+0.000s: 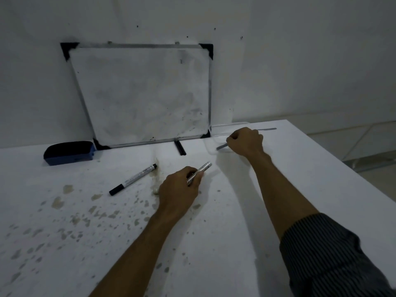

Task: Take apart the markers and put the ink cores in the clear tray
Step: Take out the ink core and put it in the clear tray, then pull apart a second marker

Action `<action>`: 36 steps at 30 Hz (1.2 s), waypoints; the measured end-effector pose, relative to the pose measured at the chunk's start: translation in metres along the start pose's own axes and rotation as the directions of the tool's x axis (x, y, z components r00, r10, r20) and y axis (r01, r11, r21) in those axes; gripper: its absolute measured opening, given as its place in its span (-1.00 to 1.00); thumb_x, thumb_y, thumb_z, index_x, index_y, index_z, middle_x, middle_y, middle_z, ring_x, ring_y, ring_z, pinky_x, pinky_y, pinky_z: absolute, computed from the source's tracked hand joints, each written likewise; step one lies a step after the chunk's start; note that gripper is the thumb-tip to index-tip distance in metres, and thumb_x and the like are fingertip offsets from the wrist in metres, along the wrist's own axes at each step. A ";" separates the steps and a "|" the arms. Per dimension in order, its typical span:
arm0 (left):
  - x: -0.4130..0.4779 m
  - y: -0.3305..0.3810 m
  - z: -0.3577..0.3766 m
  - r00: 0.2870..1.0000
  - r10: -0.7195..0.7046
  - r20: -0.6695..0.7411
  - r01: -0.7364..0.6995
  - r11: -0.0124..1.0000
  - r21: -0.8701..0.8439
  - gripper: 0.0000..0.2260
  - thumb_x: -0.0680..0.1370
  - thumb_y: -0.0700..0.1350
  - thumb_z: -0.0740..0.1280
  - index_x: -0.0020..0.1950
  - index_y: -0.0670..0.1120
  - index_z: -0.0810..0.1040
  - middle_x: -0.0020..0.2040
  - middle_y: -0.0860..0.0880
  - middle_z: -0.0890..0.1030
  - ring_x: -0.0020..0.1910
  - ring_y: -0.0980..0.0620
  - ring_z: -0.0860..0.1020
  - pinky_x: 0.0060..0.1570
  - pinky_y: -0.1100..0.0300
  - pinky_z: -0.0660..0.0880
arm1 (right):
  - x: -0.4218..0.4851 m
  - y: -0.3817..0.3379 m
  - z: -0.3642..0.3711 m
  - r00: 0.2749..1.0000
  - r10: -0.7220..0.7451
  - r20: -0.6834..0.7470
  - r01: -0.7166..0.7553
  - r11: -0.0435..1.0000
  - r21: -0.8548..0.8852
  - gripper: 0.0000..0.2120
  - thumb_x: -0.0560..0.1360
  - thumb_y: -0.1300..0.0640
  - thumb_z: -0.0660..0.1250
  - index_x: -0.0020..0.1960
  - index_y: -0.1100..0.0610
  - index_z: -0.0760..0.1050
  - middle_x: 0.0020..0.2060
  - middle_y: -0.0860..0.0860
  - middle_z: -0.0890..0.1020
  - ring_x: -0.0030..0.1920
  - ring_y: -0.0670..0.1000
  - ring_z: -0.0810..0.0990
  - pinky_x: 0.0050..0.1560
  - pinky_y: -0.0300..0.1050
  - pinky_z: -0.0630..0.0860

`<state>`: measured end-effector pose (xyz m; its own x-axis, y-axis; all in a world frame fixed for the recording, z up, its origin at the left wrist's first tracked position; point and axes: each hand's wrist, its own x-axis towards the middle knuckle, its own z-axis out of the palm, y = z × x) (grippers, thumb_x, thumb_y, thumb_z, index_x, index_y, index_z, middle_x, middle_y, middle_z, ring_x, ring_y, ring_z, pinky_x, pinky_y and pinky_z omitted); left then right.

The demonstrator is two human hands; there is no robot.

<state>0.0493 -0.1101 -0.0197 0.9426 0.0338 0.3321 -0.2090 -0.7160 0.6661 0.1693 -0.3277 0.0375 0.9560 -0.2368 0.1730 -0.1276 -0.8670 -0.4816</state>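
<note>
We have the right hand [245, 142] closed around a thin grey core [221, 146], over the clear tray [211, 150] at the far edge of the table [235, 211] beside the whiteboard [141, 93]; release not yet made. A second grey strip [266, 129] shows beyond that hand, likely another core, but whether it lies in the tray we cannot tell. The left hand [179, 189] grips an emptied barrel [199, 171]. One marker [132, 179] lies whole, still capped, near the eraser [69, 152]. A black cap [180, 147] rests by the board. We judge roughly one marker left.
</note>
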 end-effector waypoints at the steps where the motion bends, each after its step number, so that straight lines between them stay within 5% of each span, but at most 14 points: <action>1: 0.000 0.001 0.001 1.000 -0.003 -0.005 0.003 1.000 0.000 -0.71 0.64 0.24 0.25 0.10 0.11 0.66 -0.25 0.14 0.69 -0.29 0.20 0.62 -0.24 0.06 0.64 | 0.002 -0.001 0.000 1.000 0.010 0.000 -0.010 1.000 0.002 -0.77 0.47 0.03 0.32 -0.05 0.05 0.74 -0.08 0.07 0.73 0.13 0.22 0.54 0.13 0.01 0.34; 5: 0.001 0.002 0.000 0.999 -0.004 -0.036 0.003 1.000 -0.031 -0.72 0.65 0.20 0.26 0.11 0.08 0.66 -0.26 0.12 0.68 -0.33 0.22 0.60 -0.29 0.08 0.62 | 0.002 -0.002 -0.005 0.998 0.018 -0.058 -0.014 0.998 0.062 -0.82 0.48 0.06 0.31 -0.16 0.04 0.69 -0.14 0.03 0.70 0.13 0.23 0.53 0.10 0.01 0.33; 10: 0.006 0.004 -0.014 0.999 -0.007 -0.047 0.002 0.994 -0.108 -0.73 0.66 0.17 0.25 0.07 0.05 0.65 -0.24 0.11 0.66 -0.35 0.18 0.60 -0.29 0.04 0.63 | -0.027 -0.013 -0.012 0.979 -0.067 -0.193 0.127 0.941 0.315 -0.82 0.51 0.02 0.35 -0.01 0.03 0.71 -0.06 -0.06 0.75 0.07 0.07 0.64 0.21 0.01 0.52; 15: 0.022 -0.016 -0.060 0.990 -0.074 -0.118 0.058 0.989 -0.136 -0.78 0.66 0.10 0.29 0.01 0.02 0.67 -0.21 0.10 0.69 -0.37 0.17 0.59 -0.37 0.18 0.54 | -0.076 -0.050 0.013 0.967 -0.252 -0.034 0.247 0.896 0.370 -0.83 0.55 0.05 0.39 0.08 0.05 0.69 -0.10 -0.10 0.69 -0.19 -0.16 0.58 -0.11 -0.36 0.44; 17: 0.020 -0.035 -0.075 0.984 -0.130 -0.121 0.109 0.981 -0.162 -0.80 0.67 0.08 0.30 0.09 0.04 0.68 -0.19 0.11 0.70 -0.35 0.19 0.60 -0.38 0.27 0.52 | -0.082 -0.061 0.033 0.954 -0.295 0.047 0.262 0.901 0.345 -0.83 0.54 0.05 0.39 0.08 0.03 0.68 -0.08 -0.11 0.70 -0.19 -0.19 0.57 -0.11 -0.35 0.49; 20: 0.005 -0.059 -0.084 0.980 -0.164 -0.116 0.126 0.951 -0.283 -0.80 0.67 0.04 0.31 0.22 0.09 0.67 -0.12 0.12 0.72 -0.22 0.24 0.63 -0.16 0.24 0.62 | -0.081 -0.076 0.057 0.970 -0.233 0.070 0.194 0.914 0.356 -0.79 0.56 0.07 0.38 0.15 0.08 0.67 0.00 -0.01 0.72 -0.09 -0.07 0.61 -0.01 -0.20 0.53; 24: 0.000 -0.066 -0.086 0.979 -0.152 -0.138 0.083 0.907 -0.413 -0.82 0.66 0.02 0.34 0.23 0.12 0.66 -0.19 0.10 0.71 -0.34 0.26 0.56 -0.27 0.22 0.56 | -0.073 -0.094 0.080 0.994 -0.103 0.035 0.082 0.924 0.373 -0.73 0.62 0.10 0.34 0.22 0.24 0.63 0.10 0.15 0.71 0.11 0.12 0.67 0.04 -0.14 0.53; 28: 0.002 -0.070 -0.082 0.984 -0.147 -0.095 0.096 0.907 -0.411 -0.84 0.65 0.04 0.34 0.18 0.20 0.67 -0.21 0.06 0.71 -0.35 0.10 0.53 -0.22 -0.08 0.62 | -0.062 -0.105 0.093 0.998 -0.066 0.006 0.062 0.954 0.294 -0.74 0.59 0.11 0.36 0.00 0.31 0.69 -0.05 0.21 0.72 0.04 0.18 0.69 -0.02 -0.09 0.55; 36: 0.005 -0.075 -0.078 0.989 -0.135 -0.064 0.100 0.915 -0.391 -0.80 0.65 0.05 0.34 0.20 0.10 0.70 -0.22 0.12 0.71 -0.38 0.22 0.53 -0.19 0.04 0.62 | -0.062 -0.105 0.096 0.999 0.047 0.012 -0.048 0.972 0.231 -0.78 0.58 0.09 0.39 0.10 0.23 0.67 0.05 0.18 0.71 0.09 0.19 0.68 0.04 -0.06 0.55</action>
<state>0.0489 -0.0017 -0.0156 0.9435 0.1749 0.2814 -0.1992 -0.3792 0.9036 0.1489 -0.1796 -0.0054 0.9522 -0.2716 0.1400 -0.1089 -0.7296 -0.6751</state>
